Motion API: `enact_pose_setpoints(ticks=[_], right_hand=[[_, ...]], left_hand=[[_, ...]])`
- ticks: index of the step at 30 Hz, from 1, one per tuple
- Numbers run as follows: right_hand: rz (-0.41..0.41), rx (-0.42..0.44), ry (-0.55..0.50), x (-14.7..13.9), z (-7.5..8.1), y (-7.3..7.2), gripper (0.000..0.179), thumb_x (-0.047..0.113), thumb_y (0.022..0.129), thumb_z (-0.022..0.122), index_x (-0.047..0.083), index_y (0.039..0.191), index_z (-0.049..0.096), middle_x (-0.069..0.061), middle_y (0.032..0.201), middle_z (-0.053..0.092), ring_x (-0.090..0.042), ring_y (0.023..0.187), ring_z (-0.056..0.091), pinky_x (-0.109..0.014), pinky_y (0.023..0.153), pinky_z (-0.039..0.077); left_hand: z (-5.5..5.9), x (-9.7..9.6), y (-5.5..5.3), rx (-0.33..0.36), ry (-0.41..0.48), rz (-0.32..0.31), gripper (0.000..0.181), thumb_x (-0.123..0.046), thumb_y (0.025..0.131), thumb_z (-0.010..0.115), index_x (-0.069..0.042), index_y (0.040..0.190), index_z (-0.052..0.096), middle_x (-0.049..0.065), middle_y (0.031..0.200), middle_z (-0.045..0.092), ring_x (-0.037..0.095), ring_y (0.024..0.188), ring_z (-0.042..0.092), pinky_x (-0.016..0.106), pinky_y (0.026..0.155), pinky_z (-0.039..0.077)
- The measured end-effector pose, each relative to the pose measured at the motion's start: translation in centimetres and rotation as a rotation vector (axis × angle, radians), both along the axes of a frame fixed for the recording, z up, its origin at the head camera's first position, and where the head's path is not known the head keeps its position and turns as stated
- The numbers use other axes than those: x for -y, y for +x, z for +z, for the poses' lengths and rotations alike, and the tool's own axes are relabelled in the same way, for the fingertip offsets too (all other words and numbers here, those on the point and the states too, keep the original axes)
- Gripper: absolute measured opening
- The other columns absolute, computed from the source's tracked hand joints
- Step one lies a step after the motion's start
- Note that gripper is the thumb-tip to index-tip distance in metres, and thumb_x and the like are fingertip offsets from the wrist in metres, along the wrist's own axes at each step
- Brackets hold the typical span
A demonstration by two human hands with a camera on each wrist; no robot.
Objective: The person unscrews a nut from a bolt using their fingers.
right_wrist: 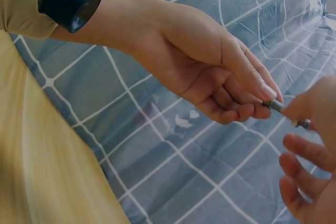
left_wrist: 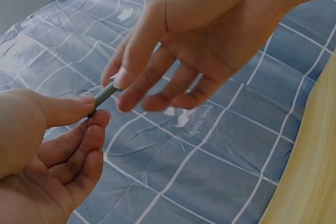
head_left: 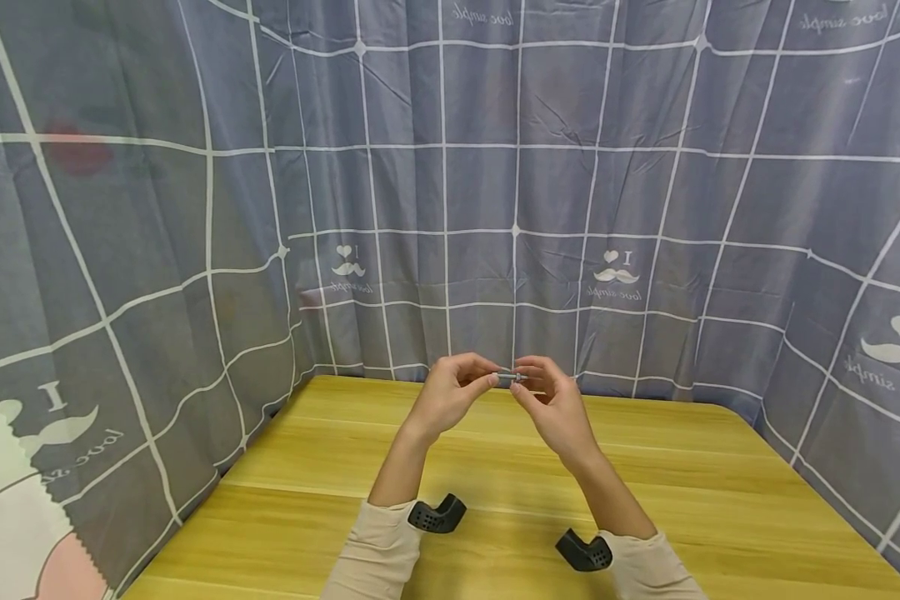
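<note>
A small grey metal bolt (head_left: 506, 376) is held level above the far part of the table, its threads plain in the left wrist view (left_wrist: 105, 96). My left hand (head_left: 444, 396) pinches one end of it between thumb and forefinger, the other fingers loosely curled. At the opposite end sits a small nut (right_wrist: 296, 123), partly covered by fingertips. My right hand (head_left: 558, 408) has thumb and forefinger around that nut, while its remaining fingers spread apart below the bolt in the right wrist view.
Both hands are over a yellow wood-grain table (head_left: 495, 467). A grey-blue curtain (head_left: 480, 192) with white grid lines hangs behind and along both sides. Black wrist cameras sit on the left cuff (head_left: 437, 514) and the right cuff (head_left: 585, 551).
</note>
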State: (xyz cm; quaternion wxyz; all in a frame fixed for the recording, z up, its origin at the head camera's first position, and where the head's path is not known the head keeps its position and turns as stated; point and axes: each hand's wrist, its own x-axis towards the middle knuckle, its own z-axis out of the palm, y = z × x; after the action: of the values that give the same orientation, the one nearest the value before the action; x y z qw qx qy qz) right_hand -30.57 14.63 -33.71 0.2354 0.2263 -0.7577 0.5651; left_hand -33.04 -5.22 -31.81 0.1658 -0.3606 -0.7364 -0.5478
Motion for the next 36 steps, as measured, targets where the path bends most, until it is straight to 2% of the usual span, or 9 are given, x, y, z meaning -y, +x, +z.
enact_pose_setpoints(ticks=[3, 8, 11, 15, 20, 26, 29, 33, 36], right_hand=[[-0.006, 0.010, -0.003, -0.06, -0.06, -0.19, 0.030, 0.017, 0.102, 0.070, 0.004, 0.128, 0.066, -0.015, 0.122, 0.068, -0.028, 0.107, 0.065, -0.043, 0.092, 0.052], [0.009, -0.010, -0.006, -0.06, -0.01, -0.28, 0.021, 0.015, 0.103, 0.068, 0.001, 0.118, 0.069, -0.015, 0.108, 0.072, -0.033, 0.101, 0.067, -0.035, 0.087, 0.053], [0.023, -0.019, -0.004, -0.07, 0.05, -0.19, 0.026, 0.011, 0.102, 0.069, 0.003, 0.126, 0.066, -0.015, 0.114, 0.070, -0.033, 0.105, 0.067, -0.034, 0.087, 0.053], [0.013, -0.005, -0.010, -0.07, 0.08, -0.10, 0.032, 0.016, 0.102, 0.069, 0.005, 0.132, 0.065, -0.014, 0.121, 0.069, -0.027, 0.110, 0.066, -0.035, 0.089, 0.052], [0.001, -0.035, -0.027, -0.09, 0.16, -0.09, 0.020, 0.015, 0.103, 0.068, 0.002, 0.117, 0.072, -0.012, 0.110, 0.071, -0.026, 0.098, 0.067, -0.031, 0.085, 0.052], [0.005, -0.032, -0.009, -0.10, 0.11, -0.08, 0.033, 0.014, 0.102, 0.070, 0.006, 0.133, 0.065, -0.012, 0.122, 0.069, -0.026, 0.107, 0.066, -0.037, 0.089, 0.052], [0.000, -0.002, -0.006, -0.04, 0.00, -0.07, 0.029, 0.017, 0.104, 0.067, 0.002, 0.128, 0.068, -0.014, 0.115, 0.072, -0.026, 0.105, 0.067, -0.036, 0.090, 0.052], [0.003, -0.004, -0.005, -0.04, 0.03, -0.08, 0.019, 0.011, 0.103, 0.066, 0.000, 0.118, 0.071, -0.015, 0.105, 0.073, -0.027, 0.098, 0.068, -0.032, 0.087, 0.052], [0.015, -0.011, 0.001, -0.08, 0.15, -0.09, 0.027, 0.009, 0.101, 0.069, 0.003, 0.128, 0.067, -0.015, 0.111, 0.071, -0.028, 0.101, 0.068, -0.034, 0.088, 0.053]], left_hand=[[-0.01, 0.06, -0.03, 0.003, -0.002, 0.002, 0.013, -0.007, 0.101, 0.068, -0.002, 0.110, 0.077, 0.004, 0.096, 0.074, 0.031, 0.077, 0.060, 0.029, 0.068, 0.046], [0.08, 0.08, -0.03, 0.002, -0.003, 0.000, 0.013, -0.008, 0.101, 0.068, -0.003, 0.110, 0.077, 0.004, 0.097, 0.073, 0.020, 0.077, 0.061, 0.029, 0.068, 0.047], [0.12, 0.08, -0.03, 0.001, -0.001, -0.004, 0.013, -0.007, 0.101, 0.068, -0.002, 0.110, 0.077, 0.008, 0.098, 0.074, 0.018, 0.076, 0.060, 0.029, 0.068, 0.047], [0.08, 0.08, -0.05, 0.006, -0.008, -0.007, 0.013, -0.007, 0.101, 0.068, -0.003, 0.110, 0.077, 0.011, 0.098, 0.073, 0.022, 0.075, 0.059, 0.029, 0.066, 0.045], [0.04, 0.10, -0.08, 0.003, -0.009, 0.001, 0.013, -0.007, 0.101, 0.068, -0.003, 0.110, 0.077, 0.007, 0.097, 0.073, 0.022, 0.077, 0.060, 0.029, 0.067, 0.046], [0.05, 0.08, -0.06, 0.014, -0.001, -0.008, 0.013, -0.006, 0.101, 0.068, -0.002, 0.109, 0.077, 0.012, 0.098, 0.073, 0.029, 0.076, 0.058, 0.028, 0.065, 0.044], [-0.01, 0.07, -0.03, 0.011, -0.002, -0.010, 0.013, -0.006, 0.101, 0.068, -0.002, 0.110, 0.077, 0.011, 0.097, 0.073, 0.027, 0.074, 0.057, 0.028, 0.064, 0.043], [0.03, 0.10, -0.01, 0.012, 0.000, -0.011, 0.013, -0.006, 0.101, 0.068, -0.002, 0.109, 0.077, 0.008, 0.096, 0.074, 0.024, 0.074, 0.058, 0.029, 0.065, 0.044], [0.12, 0.11, -0.01, 0.021, 0.007, -0.010, 0.013, -0.006, 0.101, 0.068, -0.002, 0.109, 0.077, 0.008, 0.097, 0.074, 0.022, 0.075, 0.058, 0.029, 0.068, 0.046]])
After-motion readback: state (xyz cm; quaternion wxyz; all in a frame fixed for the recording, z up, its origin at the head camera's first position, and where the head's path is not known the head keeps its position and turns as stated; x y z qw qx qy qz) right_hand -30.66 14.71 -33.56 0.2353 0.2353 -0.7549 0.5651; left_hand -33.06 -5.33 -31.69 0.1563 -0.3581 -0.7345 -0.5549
